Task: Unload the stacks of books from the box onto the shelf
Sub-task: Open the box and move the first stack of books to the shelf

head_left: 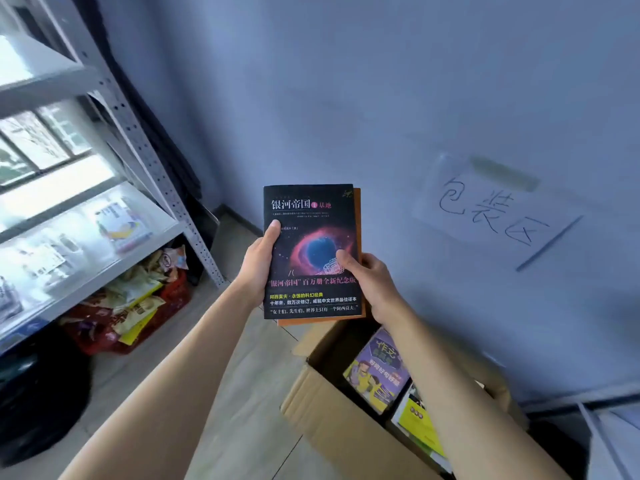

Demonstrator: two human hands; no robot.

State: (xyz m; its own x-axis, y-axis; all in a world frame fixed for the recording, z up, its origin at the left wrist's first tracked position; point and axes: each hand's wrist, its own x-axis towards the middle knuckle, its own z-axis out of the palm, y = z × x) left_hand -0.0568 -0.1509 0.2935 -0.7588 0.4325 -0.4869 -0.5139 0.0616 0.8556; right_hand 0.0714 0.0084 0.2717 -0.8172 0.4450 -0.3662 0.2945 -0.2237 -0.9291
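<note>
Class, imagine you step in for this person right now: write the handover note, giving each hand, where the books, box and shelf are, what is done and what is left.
Left hand: grips the left edge of the held stack, thumb on the cover.
Right hand: grips its right edge, thumb on the cover.
Held stack: a black book on top, an orange book under it, raised above the cardboard box.
The box, on the floor at lower right, holds more books, among them a purple book.
The shelf stands to the left and already carries some items, too blurred to identify.
Left: shelve this stack, then unload the rest.
</note>
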